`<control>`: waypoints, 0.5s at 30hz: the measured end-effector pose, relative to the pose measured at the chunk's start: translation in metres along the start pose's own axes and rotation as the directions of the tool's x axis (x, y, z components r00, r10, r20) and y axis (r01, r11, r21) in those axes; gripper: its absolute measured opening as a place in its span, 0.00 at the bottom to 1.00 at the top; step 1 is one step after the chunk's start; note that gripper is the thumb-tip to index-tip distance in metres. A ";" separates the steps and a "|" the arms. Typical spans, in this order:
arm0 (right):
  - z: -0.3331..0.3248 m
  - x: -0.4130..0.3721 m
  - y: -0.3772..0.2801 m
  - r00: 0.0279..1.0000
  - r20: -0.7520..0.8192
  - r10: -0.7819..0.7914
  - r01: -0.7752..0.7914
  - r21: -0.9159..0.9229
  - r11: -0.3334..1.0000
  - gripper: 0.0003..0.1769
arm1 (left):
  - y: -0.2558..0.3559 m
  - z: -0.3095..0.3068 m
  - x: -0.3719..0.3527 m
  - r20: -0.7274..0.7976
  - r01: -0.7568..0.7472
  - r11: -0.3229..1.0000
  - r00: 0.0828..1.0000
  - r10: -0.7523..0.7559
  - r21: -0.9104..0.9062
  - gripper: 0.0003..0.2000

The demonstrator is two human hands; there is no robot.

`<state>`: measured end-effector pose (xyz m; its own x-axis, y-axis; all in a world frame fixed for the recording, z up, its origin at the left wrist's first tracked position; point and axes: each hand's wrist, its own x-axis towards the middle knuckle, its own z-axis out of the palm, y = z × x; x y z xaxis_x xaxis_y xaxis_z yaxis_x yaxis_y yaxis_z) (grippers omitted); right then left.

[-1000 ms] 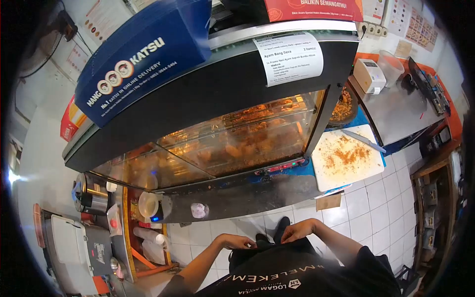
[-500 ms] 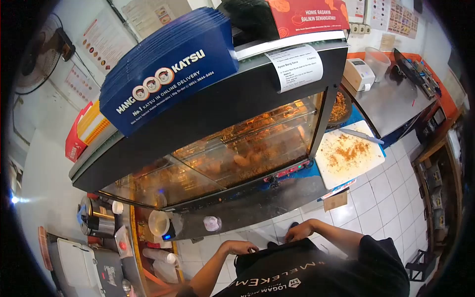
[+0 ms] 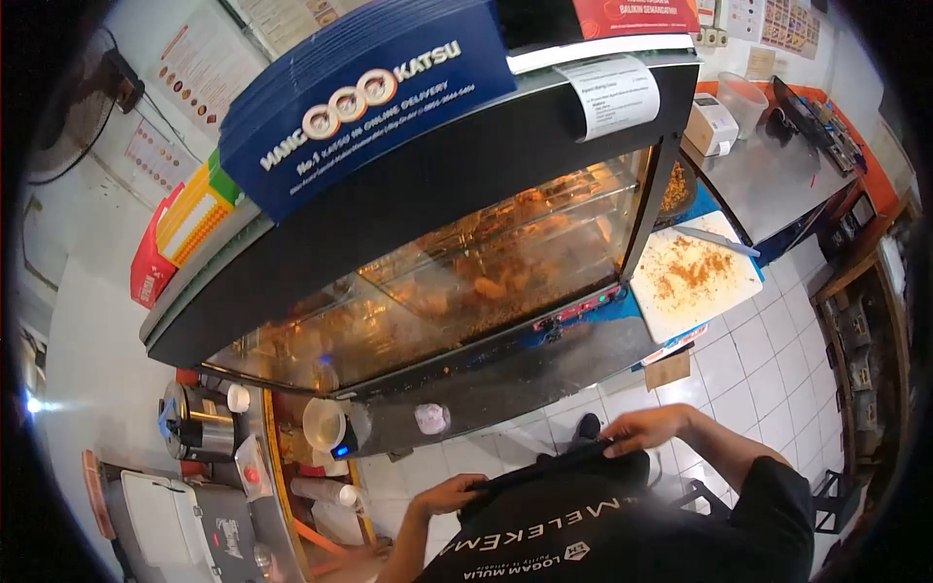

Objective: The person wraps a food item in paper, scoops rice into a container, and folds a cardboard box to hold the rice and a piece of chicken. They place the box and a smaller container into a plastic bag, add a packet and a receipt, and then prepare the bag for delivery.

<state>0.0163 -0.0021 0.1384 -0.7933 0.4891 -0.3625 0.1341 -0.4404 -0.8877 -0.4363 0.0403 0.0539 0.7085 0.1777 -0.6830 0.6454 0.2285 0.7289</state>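
Observation:
The black T-shirt (image 3: pixel 554 510) with white lettering is stretched out in front of my body. My right hand (image 3: pixel 646 428) is closed on its lower edge and lifts it. At the other side of the same hem, my left hand (image 3: pixel 449 494) also has its fingers curled on the cloth, the fingertips partly hidden by it. Ahead of both hands stands a lit glass display case (image 3: pixel 428 282) with fried food inside. A crumpled pinkish-white wad (image 3: pixel 432 419) rests on the ledge before the case.
A crumb-covered cutting board (image 3: pixel 680 301) with a knife (image 3: pixel 716 241) sits right of the case. Folded blue boxes (image 3: pixel 369 107) and a printed receipt (image 3: pixel 615 95) are on top. At lower left are a clear tub (image 3: pixel 324 424), a metal pot (image 3: pixel 199 423) and a shelf.
Both hands have moved apart, the right one up and to the right. The shirt's hem has been raised and spread between them. My view has shifted slightly.

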 end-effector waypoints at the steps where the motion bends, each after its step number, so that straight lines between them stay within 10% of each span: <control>1: -0.003 0.008 -0.024 0.999 0.021 0.029 -0.026 -0.143 0.989 0.20 | 0.007 -0.009 -0.017 -0.006 -0.029 0.999 1.000 0.029 0.031 0.21; 5: -0.012 0.081 0.030 0.960 0.165 -0.228 0.159 0.350 0.923 0.19 | 0.047 -0.031 -0.090 0.054 -0.087 0.940 0.992 0.111 -0.331 0.22; 7: -0.013 0.115 0.118 0.928 0.113 -0.355 0.136 0.784 0.605 0.19 | 0.009 0.000 -0.076 -0.199 -0.034 0.726 0.970 -0.143 -0.687 0.22; 10: 0.021 0.135 0.124 0.838 -0.542 0.061 0.091 0.250 0.964 0.19 | -0.054 0.032 -0.007 -0.348 -0.316 0.378 0.937 -0.018 -0.870 0.23; 12: 0.027 0.142 0.142 0.917 -0.399 0.007 0.133 0.321 0.938 0.19 | -0.041 0.046 0.004 -0.540 -0.322 0.582 0.805 -0.246 -0.747 0.24; 15: 0.005 0.134 0.129 0.936 -0.353 -0.004 0.110 0.281 0.953 0.17 | -0.054 0.021 0.011 -0.163 -0.020 0.866 0.984 -0.071 -0.499 0.24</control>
<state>-0.0754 0.0027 -0.0232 -0.5336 0.7250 -0.4354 -0.1264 -0.5774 -0.8066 -0.4568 0.0099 0.0081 0.6047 0.3151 -0.7314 0.4022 0.6719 0.6219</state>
